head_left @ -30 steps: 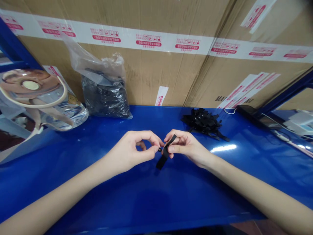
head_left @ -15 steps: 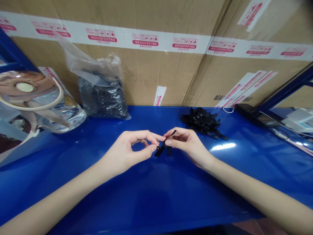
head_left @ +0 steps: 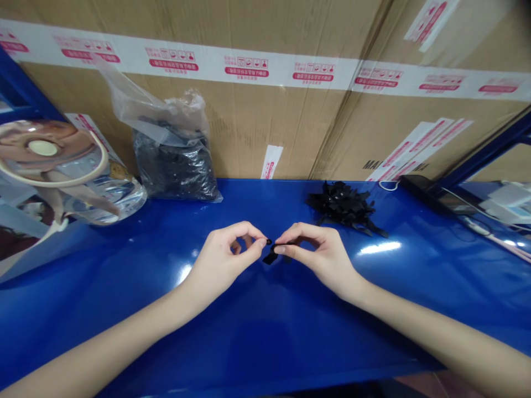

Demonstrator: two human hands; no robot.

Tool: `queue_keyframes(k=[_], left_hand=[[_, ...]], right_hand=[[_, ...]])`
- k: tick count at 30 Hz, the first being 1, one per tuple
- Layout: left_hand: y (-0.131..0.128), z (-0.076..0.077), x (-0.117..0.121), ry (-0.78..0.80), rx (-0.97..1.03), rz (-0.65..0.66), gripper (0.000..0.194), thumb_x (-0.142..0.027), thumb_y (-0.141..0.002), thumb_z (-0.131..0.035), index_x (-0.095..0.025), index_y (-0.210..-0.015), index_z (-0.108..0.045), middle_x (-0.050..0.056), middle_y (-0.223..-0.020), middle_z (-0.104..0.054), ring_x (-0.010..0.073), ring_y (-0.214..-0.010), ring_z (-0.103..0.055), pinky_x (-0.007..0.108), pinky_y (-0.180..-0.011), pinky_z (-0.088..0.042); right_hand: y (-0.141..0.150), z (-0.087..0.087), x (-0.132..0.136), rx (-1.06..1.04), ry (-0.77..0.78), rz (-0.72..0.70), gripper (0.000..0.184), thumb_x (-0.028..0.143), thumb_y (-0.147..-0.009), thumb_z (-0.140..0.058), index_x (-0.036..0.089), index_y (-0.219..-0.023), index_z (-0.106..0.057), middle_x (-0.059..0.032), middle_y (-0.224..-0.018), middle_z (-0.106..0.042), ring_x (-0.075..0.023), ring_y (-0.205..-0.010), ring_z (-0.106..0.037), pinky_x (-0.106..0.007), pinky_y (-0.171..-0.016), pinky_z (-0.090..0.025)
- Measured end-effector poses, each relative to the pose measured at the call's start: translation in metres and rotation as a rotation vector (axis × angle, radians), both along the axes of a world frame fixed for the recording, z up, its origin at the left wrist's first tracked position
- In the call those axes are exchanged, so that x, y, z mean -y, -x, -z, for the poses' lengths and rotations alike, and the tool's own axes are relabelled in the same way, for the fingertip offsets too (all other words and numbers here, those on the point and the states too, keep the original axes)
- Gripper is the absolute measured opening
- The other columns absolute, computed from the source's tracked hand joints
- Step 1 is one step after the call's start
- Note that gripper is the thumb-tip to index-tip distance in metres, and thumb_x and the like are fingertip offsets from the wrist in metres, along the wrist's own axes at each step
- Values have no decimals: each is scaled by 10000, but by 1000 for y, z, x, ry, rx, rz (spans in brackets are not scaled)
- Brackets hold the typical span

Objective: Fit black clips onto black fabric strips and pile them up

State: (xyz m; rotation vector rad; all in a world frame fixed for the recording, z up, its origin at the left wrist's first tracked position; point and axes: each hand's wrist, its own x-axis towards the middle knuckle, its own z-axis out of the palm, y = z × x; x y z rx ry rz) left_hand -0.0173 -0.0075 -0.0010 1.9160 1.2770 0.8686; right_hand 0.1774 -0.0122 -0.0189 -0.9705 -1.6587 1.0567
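Observation:
Both hands meet over the middle of the blue shelf [head_left: 265,331]. My left hand [head_left: 224,262] pinches a tiny black ring-like part [head_left: 269,241] between thumb and forefinger. My right hand [head_left: 317,254] pinches a short black strap [head_left: 271,255], folded so only a small end shows below the fingertips. The ring and the strap touch at the fingertips. A heap of black straps [head_left: 344,205] lies behind my right hand.
A clear plastic bag of black pieces [head_left: 174,160] stands at the back left against taped cardboard boxes [head_left: 290,110]. A shiny foil bag with a cream ring [head_left: 62,166] sits at far left. A dark device with cables [head_left: 440,196] lies at the right.
The strap, hanging long from my right hand a second ago, is now folded short at the fingertips. Both hands have dropped slightly toward the shelf and stay pinched together.

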Motion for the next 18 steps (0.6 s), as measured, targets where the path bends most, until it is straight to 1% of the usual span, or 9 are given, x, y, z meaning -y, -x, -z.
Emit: queue_keyframes(k=[2,4,6,8,10,12,14,16,18], left_hand=[[-1,1,3,-53,-19,26,187,-285,-836,-549,-178,-727,-657,-13,-675,-644,111,-556,-477,230,-517,-351],[-1,3,5,-100,-17,48,179,-265,-846,-549,-180,-737,-663,-11,-696,-649,109,-564,-473,231,-520,-346],[-1,4,5,-121,-10,62,165,-250,-853,-554,-180,-762,-672,-7,-734,-664,107,-572,-481,231,-525,-350],[-1,4,5,-118,-5,76,161,-244,-859,-554,-180,-787,-682,-2,-770,-679,105,-575,-491,231,-523,-355],[0,3,4,-98,1,95,171,-248,-864,-548,-179,-805,-693,5,-796,-695,110,-590,-519,230,-521,-366],[1,2,1,-67,14,119,192,-260,-870,-536,-178,-831,-705,15,-831,-713,128,-647,-575,230,-548,-403],[5,-2,-4,-33,1,155,216,-276,-878,-525,-178,-889,-716,27,-902,-726,150,-722,-622,235,-587,-441],[13,-7,-11,-29,-85,192,241,-297,-890,-514,-192,-966,-717,30,-978,-725,159,-756,-642,241,-600,-453],[25,-14,-18,-94,-249,215,241,-314,-909,-502,-233,-1007,-707,7,-992,-720,153,-753,-643,247,-622,-452]], right_hand=[[1,2,1,24,-2,1,57,258,-786,-733,204,-785,-714,-1,-749,-699,-154,-715,-639,-279,-706,-505],[1,3,0,37,-2,7,68,264,-783,-738,203,-773,-709,0,-758,-699,-157,-726,-639,-278,-707,-503],[1,3,0,43,-10,-2,52,251,-788,-735,208,-808,-713,4,-775,-699,-152,-735,-639,-275,-719,-502],[1,3,-1,63,-47,-24,46,232,-814,-710,219,-856,-723,3,-800,-696,-147,-752,-638,-275,-739,-499],[1,2,-1,95,-117,-27,55,225,-837,-684,228,-865,-731,-8,-837,-686,-150,-782,-634,-283,-755,-498],[0,2,-1,114,-188,-11,65,230,-851,-666,230,-844,-731,-25,-886,-680,-164,-827,-634,-297,-768,-502],[-2,1,-2,113,-219,7,80,236,-864,-645,228,-858,-724,-35,-912,-682,-173,-840,-641,-307,-763,-511],[-4,-1,-4,104,-208,42,81,254,-867,-637,223,-879,-710,-40,-908,-689,-180,-831,-648,-309,-741,-517],[-8,-3,-8,100,-181,105,84,279,-851,-653,211,-876,-696,-41,-882,-693,-185,-811,-646,-307,-719,-516]])
